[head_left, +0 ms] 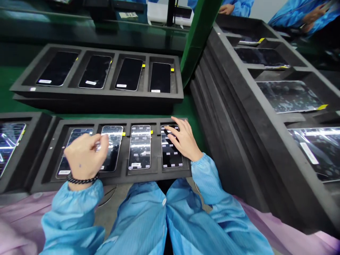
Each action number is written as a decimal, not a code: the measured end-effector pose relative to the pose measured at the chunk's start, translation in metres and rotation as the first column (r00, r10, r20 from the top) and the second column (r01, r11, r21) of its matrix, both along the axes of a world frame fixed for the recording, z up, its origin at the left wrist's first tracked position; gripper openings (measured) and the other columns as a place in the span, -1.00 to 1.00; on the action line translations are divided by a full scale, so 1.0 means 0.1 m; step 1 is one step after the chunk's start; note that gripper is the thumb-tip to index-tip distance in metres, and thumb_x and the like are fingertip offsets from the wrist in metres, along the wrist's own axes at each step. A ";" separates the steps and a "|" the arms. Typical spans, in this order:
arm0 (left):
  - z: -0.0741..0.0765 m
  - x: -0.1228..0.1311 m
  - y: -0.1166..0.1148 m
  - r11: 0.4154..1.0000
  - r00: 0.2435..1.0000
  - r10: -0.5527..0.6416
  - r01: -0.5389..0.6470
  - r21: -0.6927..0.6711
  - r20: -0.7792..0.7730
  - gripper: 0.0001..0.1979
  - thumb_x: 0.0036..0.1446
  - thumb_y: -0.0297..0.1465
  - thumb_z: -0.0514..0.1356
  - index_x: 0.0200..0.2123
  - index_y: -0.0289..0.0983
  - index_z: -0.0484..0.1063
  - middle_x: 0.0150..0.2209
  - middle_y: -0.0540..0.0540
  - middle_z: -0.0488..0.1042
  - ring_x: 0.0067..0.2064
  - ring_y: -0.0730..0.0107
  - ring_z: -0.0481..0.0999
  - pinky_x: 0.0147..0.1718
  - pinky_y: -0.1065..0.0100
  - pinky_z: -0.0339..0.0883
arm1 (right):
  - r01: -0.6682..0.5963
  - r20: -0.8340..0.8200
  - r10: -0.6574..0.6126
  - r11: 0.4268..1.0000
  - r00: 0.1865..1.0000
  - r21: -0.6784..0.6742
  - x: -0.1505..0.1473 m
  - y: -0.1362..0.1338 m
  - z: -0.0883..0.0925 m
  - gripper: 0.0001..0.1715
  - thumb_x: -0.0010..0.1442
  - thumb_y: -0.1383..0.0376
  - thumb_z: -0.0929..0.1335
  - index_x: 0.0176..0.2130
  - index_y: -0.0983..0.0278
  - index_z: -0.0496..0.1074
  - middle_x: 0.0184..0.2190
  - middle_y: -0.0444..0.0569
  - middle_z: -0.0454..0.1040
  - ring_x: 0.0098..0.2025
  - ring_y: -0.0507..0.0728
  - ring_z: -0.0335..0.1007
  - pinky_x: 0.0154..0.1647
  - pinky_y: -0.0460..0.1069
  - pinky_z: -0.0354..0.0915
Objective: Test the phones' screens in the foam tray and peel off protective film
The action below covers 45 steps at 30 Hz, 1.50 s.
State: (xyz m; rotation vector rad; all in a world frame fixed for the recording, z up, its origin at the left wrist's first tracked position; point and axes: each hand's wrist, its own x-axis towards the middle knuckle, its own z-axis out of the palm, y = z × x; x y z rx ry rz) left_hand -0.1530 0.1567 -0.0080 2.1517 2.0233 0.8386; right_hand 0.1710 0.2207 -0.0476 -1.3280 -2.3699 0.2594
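Note:
A dark foam tray (106, 180) lies in front of me with smartphones set in its compartments. My right hand (183, 137) is open over the phone at the right end (172, 157), fingers spread at its upper part; whether they press on it I cannot tell. Pale small labels dot that phone and the phone beside it (140, 148). My left hand (86, 154), with a black bracelet (83, 180), is closed above the leftmost phone (63, 166) and beside the second phone (113, 148). Its curled fingers hide anything they might hold.
Behind stands another foam tray (106, 92) of dark phones with yellow tabs. A tall stack of foam trays (228, 106) rises at right, phones in its top one. A green post (198, 39) stands between them. Another tray (25, 166) sits at left. Co-workers' blue sleeves (288, 14) show beyond.

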 end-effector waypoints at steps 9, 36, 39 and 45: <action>-0.24 0.29 0.09 0.999 0.994 0.022 -0.017 0.051 -0.103 -0.56 0.25 -0.50 -0.02 0.09 -0.12 0.47 -0.04 -0.14 0.55 -0.23 0.23 0.55 -0.33 0.24 0.29 | 0.076 0.094 -0.077 0.997 0.993 0.011 0.03 -0.07 0.06 -0.56 0.46 0.14 0.21 0.19 0.16 0.46 0.42 0.12 0.14 0.40 0.31 0.08 0.46 0.43 -0.14; -0.17 0.47 0.34 0.971 0.844 -0.228 0.159 -0.178 -0.485 -0.47 0.39 -0.12 -0.10 0.26 -0.17 0.38 0.24 -0.30 0.31 -0.01 -0.03 0.35 -0.15 0.06 0.24 | 0.133 0.003 -0.133 0.989 0.991 0.060 0.17 -0.25 -0.10 -0.51 0.48 0.14 0.14 0.13 0.30 0.45 0.32 0.26 0.26 0.32 0.35 0.22 0.36 0.40 0.11; -0.16 0.54 0.39 0.960 0.827 -0.272 0.195 -0.201 -0.492 -0.47 0.39 -0.10 -0.12 0.17 -0.19 0.47 0.23 -0.31 0.33 0.01 -0.05 0.36 -0.16 0.07 0.24 | 0.137 0.005 -0.138 0.989 0.990 0.059 0.18 -0.25 -0.10 -0.52 0.47 0.15 0.14 0.13 0.29 0.45 0.33 0.24 0.26 0.33 0.35 0.21 0.37 0.40 0.11; -0.16 0.65 0.47 0.936 0.778 -0.352 0.285 -0.206 -0.521 -0.45 0.40 -0.09 -0.12 0.29 -0.15 0.34 0.27 -0.32 0.29 0.02 -0.04 0.37 -0.16 0.06 0.23 | 0.132 -0.029 -0.130 0.988 0.991 0.083 0.18 -0.26 -0.10 -0.53 0.47 0.16 0.15 0.11 0.31 0.47 0.31 0.25 0.29 0.31 0.34 0.24 0.36 0.39 0.12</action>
